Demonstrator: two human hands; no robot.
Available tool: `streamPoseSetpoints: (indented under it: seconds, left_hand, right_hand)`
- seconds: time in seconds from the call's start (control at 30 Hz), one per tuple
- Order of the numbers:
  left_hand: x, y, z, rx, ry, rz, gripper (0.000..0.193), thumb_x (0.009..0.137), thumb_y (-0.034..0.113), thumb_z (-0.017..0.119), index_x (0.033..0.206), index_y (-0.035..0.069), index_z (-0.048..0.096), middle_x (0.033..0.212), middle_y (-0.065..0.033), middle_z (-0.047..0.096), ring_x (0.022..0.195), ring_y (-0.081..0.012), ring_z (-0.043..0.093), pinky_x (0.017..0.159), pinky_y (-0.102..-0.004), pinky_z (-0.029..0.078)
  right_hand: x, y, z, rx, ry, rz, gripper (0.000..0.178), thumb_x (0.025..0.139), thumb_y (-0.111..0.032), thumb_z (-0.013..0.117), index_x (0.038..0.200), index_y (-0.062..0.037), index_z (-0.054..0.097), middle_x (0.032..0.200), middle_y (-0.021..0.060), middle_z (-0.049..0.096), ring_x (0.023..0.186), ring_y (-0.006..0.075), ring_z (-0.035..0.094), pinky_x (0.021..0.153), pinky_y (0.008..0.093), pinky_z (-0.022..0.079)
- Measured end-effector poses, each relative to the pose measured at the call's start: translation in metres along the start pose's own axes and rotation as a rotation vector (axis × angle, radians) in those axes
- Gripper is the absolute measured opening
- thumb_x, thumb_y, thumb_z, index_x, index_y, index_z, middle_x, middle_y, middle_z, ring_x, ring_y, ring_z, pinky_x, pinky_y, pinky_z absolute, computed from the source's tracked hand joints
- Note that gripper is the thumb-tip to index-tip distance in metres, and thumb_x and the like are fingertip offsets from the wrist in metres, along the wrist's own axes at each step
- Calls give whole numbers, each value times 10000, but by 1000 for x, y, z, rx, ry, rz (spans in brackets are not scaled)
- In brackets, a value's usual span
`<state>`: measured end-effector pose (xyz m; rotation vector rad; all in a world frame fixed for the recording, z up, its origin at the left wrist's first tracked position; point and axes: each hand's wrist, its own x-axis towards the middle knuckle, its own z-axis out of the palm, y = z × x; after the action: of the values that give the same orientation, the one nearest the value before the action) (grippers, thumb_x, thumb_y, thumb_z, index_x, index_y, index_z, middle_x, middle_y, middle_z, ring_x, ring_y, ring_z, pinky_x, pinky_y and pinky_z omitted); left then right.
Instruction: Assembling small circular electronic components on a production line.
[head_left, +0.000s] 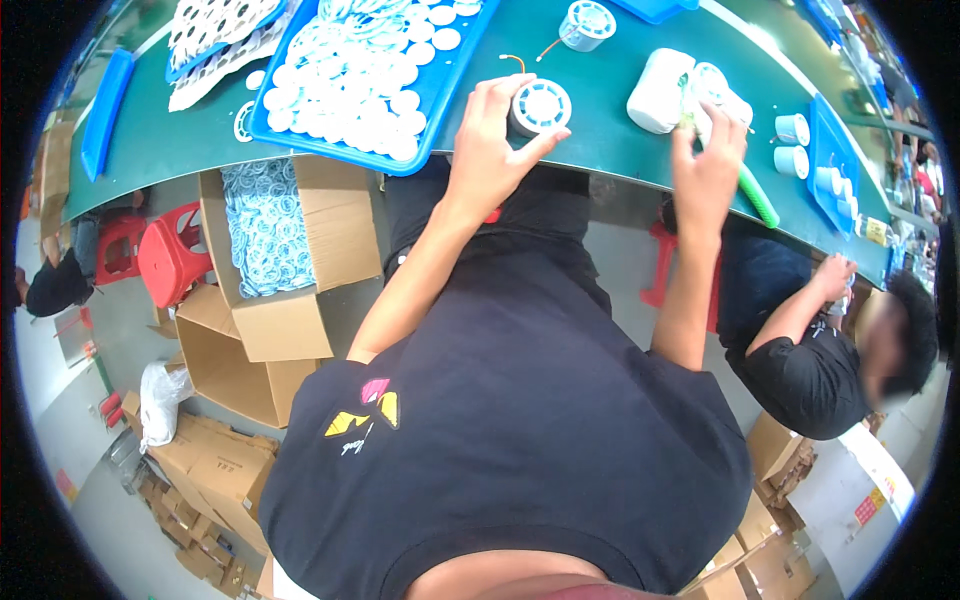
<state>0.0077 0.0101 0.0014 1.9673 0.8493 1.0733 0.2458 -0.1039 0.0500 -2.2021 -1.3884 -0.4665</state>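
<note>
My left hand (490, 140) grips a round white part (541, 107) with a slotted face and a dark side, thumb and fingers around its rim. A short orange wire with a small plug (514, 60) sticks out behind it. My right hand (712, 165) is at the white items on the right, its fingers curled. Whatever is between them is mostly hidden. A white rounded container (660, 90) stands just left of that hand, and a white round piece (710, 78) lies beyond its fingertips. From under the hand a green ribbed handle (758, 196) slants toward the table edge.
A blue tray (432, 140) heaped with white discs lies at the left. Another wired round part (587, 24) stands farther back. White cylinders (792, 128) and a blue tray (828, 150) are at the right, near a co-worker (810, 370). Below the table, an open carton (340, 215) contains blue-white rings.
</note>
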Motion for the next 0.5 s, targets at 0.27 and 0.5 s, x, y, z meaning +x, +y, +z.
streamPoseSetpoints:
  seconds: [0.27,0.5]
  left_hand:
    - [1,-3,0,-31,-21,8,650,814,245,886,1344,26,580,1275,-167,604,1175,-318,616,1022,-404,497]
    - [3,-4,3,-48,-16,16,668,808,263,895,1360,46,587,1266,-154,603,1142,-292,623,983,-390,510]
  right_hand:
    - [6,75,23,-119,-205,-59,419,886,-269,751,1241,-66,659,1153,157,692,1086,386,651,907,496,500]
    - [25,47,-5,145,-203,-56,412,1010,-358,693,1196,1,613,1013,244,714,918,437,697,785,479,539]
